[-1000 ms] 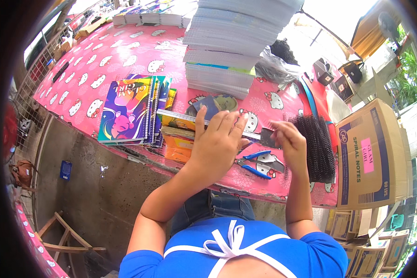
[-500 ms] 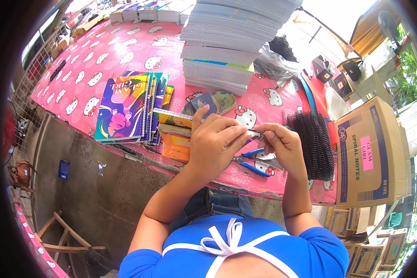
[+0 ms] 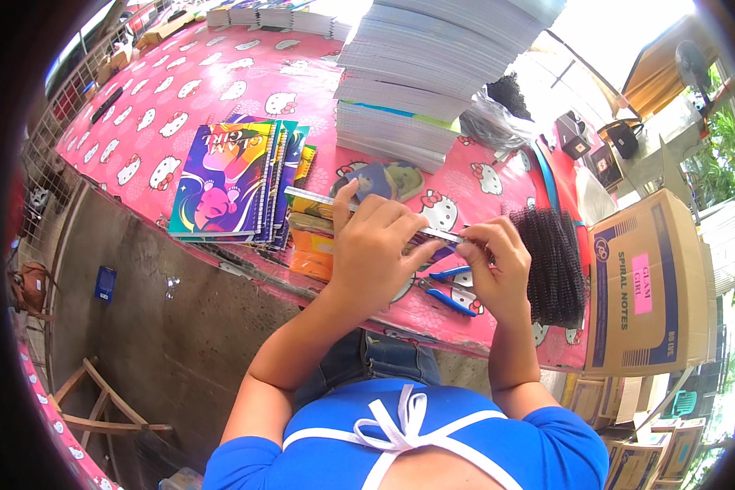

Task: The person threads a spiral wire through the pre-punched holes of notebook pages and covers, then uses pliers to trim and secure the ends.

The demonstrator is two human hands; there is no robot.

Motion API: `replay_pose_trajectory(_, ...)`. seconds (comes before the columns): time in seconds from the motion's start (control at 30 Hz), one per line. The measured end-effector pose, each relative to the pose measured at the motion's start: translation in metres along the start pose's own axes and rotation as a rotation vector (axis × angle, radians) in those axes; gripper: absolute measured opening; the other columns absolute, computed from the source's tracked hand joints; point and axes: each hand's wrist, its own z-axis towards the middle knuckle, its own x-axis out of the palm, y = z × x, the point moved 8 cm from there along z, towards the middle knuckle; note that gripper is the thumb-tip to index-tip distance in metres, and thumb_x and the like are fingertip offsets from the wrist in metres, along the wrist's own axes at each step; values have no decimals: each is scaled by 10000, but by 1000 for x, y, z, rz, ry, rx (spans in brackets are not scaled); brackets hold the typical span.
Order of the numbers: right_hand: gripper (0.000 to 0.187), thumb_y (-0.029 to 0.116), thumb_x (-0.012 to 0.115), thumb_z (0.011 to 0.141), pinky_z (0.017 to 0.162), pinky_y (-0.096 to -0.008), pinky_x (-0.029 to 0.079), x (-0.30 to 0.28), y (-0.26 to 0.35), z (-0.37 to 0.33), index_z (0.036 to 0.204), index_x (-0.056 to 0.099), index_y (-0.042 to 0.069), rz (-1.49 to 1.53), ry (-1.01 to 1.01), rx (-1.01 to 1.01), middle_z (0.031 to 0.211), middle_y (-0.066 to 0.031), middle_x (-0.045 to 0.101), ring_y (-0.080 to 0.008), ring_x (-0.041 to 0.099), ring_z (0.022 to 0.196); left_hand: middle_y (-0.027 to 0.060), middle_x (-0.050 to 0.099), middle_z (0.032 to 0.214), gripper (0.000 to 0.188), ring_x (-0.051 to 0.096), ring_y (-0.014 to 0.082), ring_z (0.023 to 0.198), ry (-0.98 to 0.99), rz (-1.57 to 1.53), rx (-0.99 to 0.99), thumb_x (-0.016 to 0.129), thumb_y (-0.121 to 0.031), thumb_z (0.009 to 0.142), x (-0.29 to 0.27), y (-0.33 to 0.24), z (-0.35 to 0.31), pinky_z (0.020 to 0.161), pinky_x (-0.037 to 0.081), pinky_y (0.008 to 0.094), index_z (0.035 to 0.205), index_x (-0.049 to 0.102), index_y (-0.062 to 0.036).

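Observation:
A notebook (image 3: 306, 198) with a white page edge lies in front of me, its edge running from under my left hand toward my right. My left hand (image 3: 376, 241) lies over the notebook and grips its edge between thumb and fingers. At the edge's right end, my right hand (image 3: 498, 265) is closed in a pinch; what its fingertips hold is too small to make out. Just left of the right hand rest blue-handled pliers (image 3: 447, 296), partly covered by it. Many black spiral coils (image 3: 549, 265) lie bundled to its right.
Colourful spiral notebooks (image 3: 224, 180) are piled at left on the pink patterned tablecloth (image 3: 147, 155). A tall stack of page blocks (image 3: 416, 82) rises behind my hands, with a blue-and-green rounded item (image 3: 396, 180) before it. A cardboard box (image 3: 649, 286) stands at right.
My left thumb and fingers have drawn back left from my right fingertips, uncovering more of the notebook's edge. My right hand stays pinched at the end. The whole view has shifted slightly.

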Motion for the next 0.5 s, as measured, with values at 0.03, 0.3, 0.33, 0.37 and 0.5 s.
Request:
replay_pose_trajectory(0.03, 221, 125, 745, 772, 595, -321, 478, -1, 3, 2, 917, 618, 17, -25, -24, -7, 799, -101, 581, -221, 586, 671, 1, 636, 817, 232, 581, 180, 861, -2, -3, 1, 783, -291, 688, 0, 0, -1, 1044, 248, 461, 818, 697, -119)
replay_pose_trajectory(0.3, 179, 170, 590, 904, 690, -353, 501, 13, -21, 38, 925, 678, 15, 167, 468, 222, 856, -134, 669, -278, 647, 785, 6, 629, 805, 243, 579, 185, 851, -16, -50, 9, 794, -287, 672, -7, 3, -10, 1042, 262, 461, 817, 696, -118)
replay_pose_trajectory(0.33, 188, 150, 615, 868, 742, -371, 499, 17, -19, 65, 1000, 665, 26, 30, 430, 85, 870, -143, 671, -313, 644, 820, 4, 633, 808, 246, 585, 185, 848, -22, -24, 14, 804, -284, 665, -9, 1, -11, 1027, 275, 451, 818, 696, -124)
replay_pose_trajectory(0.37, 264, 101, 629, 846, 760, -321, 492, 27, -19, 83, 1097, 635, 20, -77, 422, -97, 920, -120, 658, -227, 630, 851, 1, 638, 810, 251, 592, 184, 844, -25, -14, 26, 813, -281, 657, -8, -2, -11, 1013, 288, 440, 819, 695, -130)
replay_pose_trajectory(0.5, 478, 100, 694, 724, 830, -390, 490, 117, -85, 83, 1186, 580, 56, -114, 645, -281, 1018, -162, 624, -315, 605, 980, 7, 641, 829, 300, 596, 200, 865, -12, -19, 55, 822, -284, 643, -6, -5, -9, 998, 296, 438, 856, 687, -121)
